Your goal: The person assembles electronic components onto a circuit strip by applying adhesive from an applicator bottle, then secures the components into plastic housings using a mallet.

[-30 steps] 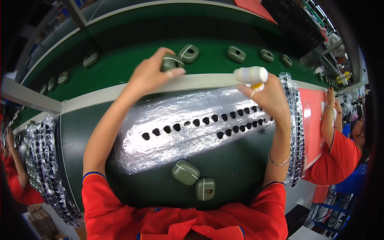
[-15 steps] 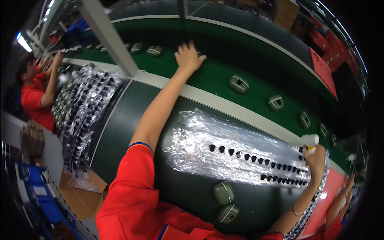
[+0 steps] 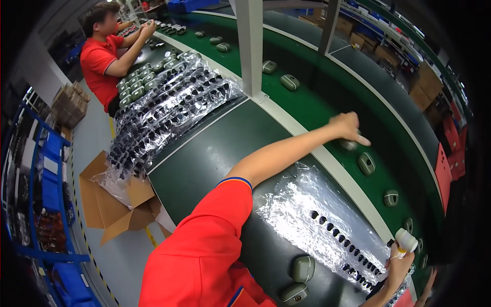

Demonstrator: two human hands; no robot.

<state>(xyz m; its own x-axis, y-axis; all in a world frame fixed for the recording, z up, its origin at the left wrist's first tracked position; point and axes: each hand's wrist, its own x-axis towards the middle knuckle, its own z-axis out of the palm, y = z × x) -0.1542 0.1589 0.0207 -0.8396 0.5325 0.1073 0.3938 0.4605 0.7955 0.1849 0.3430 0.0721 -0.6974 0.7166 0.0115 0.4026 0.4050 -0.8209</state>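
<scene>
My left hand (image 3: 346,127) reaches over the green conveyor belt, blurred, with its thumb stretched out. Just beneath it lies a smeared olive-green rounded case (image 3: 350,145); whether the fingers grip it cannot be made out. At the lower right my right hand (image 3: 400,267) is closed around a white cylindrical thing with a yellow band (image 3: 407,240). That hand is above the end of a clear plastic sheet (image 3: 302,225), which carries rows of small black pieces (image 3: 341,238). Two more olive cases, one upright (image 3: 304,269) and one tilted (image 3: 294,293), rest on the dark table near my body.
Further cases (image 3: 366,163) are spaced along the belt (image 3: 307,110). A grey post (image 3: 250,51) rises at the table's far edge. Leftward are layered plastic sheets (image 3: 169,112), an open carton (image 3: 110,199) and a co-worker in red (image 3: 105,56). Another person's hand (image 3: 428,286) shows at lower right.
The view has swung left, bringing the co-worker and carton further in. My left hand, spread before, now has its fingers drawn in. The right hand still holds the white cylinder.
</scene>
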